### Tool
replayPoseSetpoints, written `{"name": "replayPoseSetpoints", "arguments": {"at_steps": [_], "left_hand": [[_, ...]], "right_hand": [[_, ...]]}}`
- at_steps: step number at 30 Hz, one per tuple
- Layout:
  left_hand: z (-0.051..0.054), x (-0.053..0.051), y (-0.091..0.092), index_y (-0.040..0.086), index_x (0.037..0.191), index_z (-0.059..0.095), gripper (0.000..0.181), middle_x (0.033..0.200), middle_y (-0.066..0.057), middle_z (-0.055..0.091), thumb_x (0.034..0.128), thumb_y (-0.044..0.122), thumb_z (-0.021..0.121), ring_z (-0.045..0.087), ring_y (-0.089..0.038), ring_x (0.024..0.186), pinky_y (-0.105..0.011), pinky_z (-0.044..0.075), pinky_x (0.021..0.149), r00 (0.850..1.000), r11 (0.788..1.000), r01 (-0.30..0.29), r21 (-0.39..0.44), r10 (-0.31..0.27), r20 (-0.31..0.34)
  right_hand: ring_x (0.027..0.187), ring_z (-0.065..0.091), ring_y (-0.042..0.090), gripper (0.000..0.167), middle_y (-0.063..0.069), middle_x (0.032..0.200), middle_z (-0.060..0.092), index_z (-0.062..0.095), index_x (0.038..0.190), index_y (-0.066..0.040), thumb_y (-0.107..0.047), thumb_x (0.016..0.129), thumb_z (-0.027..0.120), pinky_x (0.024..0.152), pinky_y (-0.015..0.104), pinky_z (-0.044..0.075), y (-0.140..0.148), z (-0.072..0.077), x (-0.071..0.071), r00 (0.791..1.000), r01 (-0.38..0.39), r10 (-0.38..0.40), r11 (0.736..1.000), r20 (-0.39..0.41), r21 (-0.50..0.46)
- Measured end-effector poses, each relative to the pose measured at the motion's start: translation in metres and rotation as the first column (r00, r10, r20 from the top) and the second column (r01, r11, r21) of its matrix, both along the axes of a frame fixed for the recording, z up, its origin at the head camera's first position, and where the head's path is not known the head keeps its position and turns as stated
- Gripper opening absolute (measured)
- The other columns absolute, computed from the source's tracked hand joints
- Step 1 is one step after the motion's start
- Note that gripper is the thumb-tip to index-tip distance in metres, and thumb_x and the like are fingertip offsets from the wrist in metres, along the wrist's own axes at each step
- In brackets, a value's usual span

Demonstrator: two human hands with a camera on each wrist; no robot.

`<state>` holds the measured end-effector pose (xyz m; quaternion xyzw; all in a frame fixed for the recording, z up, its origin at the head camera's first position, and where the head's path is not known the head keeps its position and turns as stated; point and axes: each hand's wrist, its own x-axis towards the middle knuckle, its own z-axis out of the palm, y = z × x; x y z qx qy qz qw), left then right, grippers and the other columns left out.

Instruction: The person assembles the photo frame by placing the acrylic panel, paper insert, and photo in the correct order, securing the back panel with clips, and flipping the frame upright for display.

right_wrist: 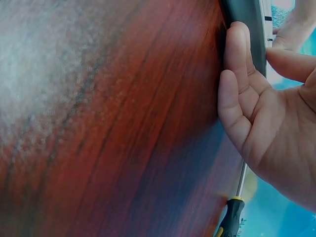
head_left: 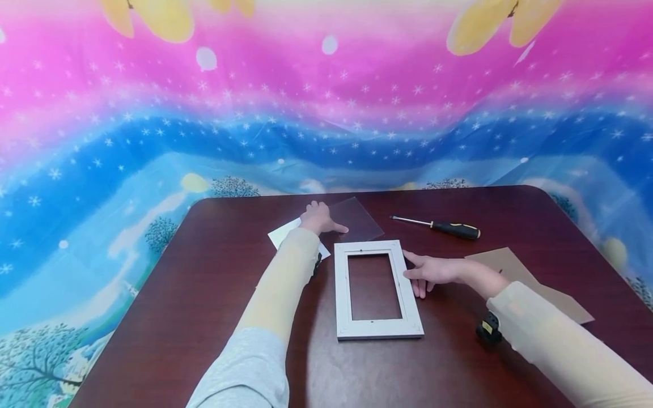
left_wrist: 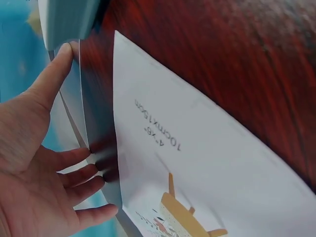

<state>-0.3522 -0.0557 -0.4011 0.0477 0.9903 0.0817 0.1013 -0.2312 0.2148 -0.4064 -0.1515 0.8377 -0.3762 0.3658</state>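
The left hand (head_left: 317, 218) is resting at the upper middle of the head view, its fingers straight and spreading apart, its thumb lying over one clear sheet (head_left: 359, 218). Just beside the fingertips, one white insert card (left_wrist: 197, 118) is showing "10cmx15cm". The right hand (head_left: 433, 271) is touching the right edge of one white picture frame (head_left: 377, 328), which is lying face-on at the lower middle; its fingers are bending, though I cannot tell whether they are gripping. The left arm (head_left: 270, 289) is rising from the bottom edge, the right arm (head_left: 566, 345) slanting in from the lower right, both wearing cream. Farther out, one screwdriver (head_left: 454, 229) is lying right of centre, tip pointing left, and one brown board (head_left: 505, 263) is lying at the right, partly hiding behind the right arm. Everything is resting on one reddish-brown, wood-grained table (head_left: 204, 272), shining at the lower middle. Behind it, a pink-and-blue backdrop (head_left: 326, 85), scattered with snowflakes, is filling the upper part of the view.
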Motion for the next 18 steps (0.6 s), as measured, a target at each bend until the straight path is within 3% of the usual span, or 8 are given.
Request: {"name": "replayPoseSetpoints", "arguments": {"at_steps": [11,18], "left_hand": [[-0.0002,-0.0016,-0.0082,-0.004,0.149,0.022,0.118,0.146,-0.025,0.028,0.0692,0.062,0.079,0.03,-0.036,0.131,-0.044,0.042,0.099,0.996,0.995,-0.057,0.081,0.051,0.076],[0.0015,-0.0083,-0.0075,-0.004,0.151,0.015,0.121,0.151,-0.026,0.019,0.0698,0.056,0.082,0.023,-0.038,0.137,-0.046,0.039,0.102,0.993,0.984,-0.091,0.15,0.079,0.086]], "right_hand": [[0.063,0.063,0.02,0.077,0.008,0.071,0.065,-0.006,0.15,0.006,-0.022,0.103,0.048,0.064,0.033,0.049,-0.0023,-0.0039,0.0023,1.0,-0.019,0.019,1.0,0.005,-0.012],[0.063,0.063,0.022,0.077,0.008,0.071,0.065,-0.005,0.151,0.005,-0.022,0.102,0.049,0.065,0.034,0.049,-0.0006,0.0001,0.0012,1.0,0.002,-0.002,1.0,-0.006,0.003]]}}
